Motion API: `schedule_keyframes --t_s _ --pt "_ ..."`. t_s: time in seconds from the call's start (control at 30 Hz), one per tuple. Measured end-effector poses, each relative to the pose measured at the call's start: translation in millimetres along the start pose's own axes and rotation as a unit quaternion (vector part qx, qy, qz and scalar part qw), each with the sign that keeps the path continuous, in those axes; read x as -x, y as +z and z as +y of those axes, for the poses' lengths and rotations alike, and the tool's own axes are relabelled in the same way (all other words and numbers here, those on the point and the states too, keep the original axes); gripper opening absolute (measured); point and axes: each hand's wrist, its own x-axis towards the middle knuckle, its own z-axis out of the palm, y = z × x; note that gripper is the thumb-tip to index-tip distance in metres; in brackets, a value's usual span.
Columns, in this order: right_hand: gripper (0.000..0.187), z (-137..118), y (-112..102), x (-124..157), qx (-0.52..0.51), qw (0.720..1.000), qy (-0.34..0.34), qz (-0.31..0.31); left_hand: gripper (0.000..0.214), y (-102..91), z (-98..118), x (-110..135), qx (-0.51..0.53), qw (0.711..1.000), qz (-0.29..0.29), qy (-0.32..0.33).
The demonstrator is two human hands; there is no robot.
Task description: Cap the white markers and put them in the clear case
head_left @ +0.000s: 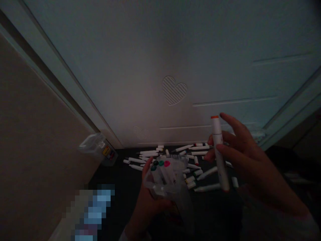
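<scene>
My left hand (152, 204) is wrapped round a clear plastic container (187, 204), tilted with its mouth toward me. Several white markers (167, 172) stand in it, their cap ends green, dark and pink. To the right, my right hand (240, 154) grips a white marker with an orange end (218, 144) between thumb and fingers, its index finger raised off the barrel. That marker is held nearly upright, apart from the container. Behind both hands, loose white markers and caps (147, 153) lie scattered on the dark surface, partly hidden by the container and my right hand.
A second clear plastic container (96, 147) with a yellow and red label stands at the left by the wall. A white panel with an embossed heart (175, 90) rises behind the markers. At lower left, a patch (95, 212) is pixelated. The light is dim.
</scene>
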Motion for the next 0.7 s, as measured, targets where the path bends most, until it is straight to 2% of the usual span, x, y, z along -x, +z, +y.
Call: schedule_keyframes --t_s 0.2,0.3,0.43,0.6,0.7 --pt "0.049 -2.7 1.5 5.9 -0.043 0.999 -0.022 0.004 0.103 9.9 -18.9 17.0 0.061 0.995 -0.063 -0.038" --pt "0.049 -5.3 4.1 8.4 -0.070 0.996 -0.033 0.032 0.104 9.5 -20.5 24.2 0.047 0.994 -0.073 -0.066" --pt "0.042 -9.8 9.5 8.9 -0.074 0.992 -0.040 0.092 0.100 11.0 -17.8 28.2 0.027 0.994 -0.091 -0.056" --pt "0.030 -9.4 13.5 7.6 -0.017 0.979 -0.108 0.172 0.095 12.5 -16.8 30.6 0.005 0.994 -0.100 -0.049" --pt "0.021 -6.6 12.5 8.4 0.038 0.975 -0.100 0.196 0.095 12.4 -16.2 32.1 -0.007 0.994 -0.087 -0.061"
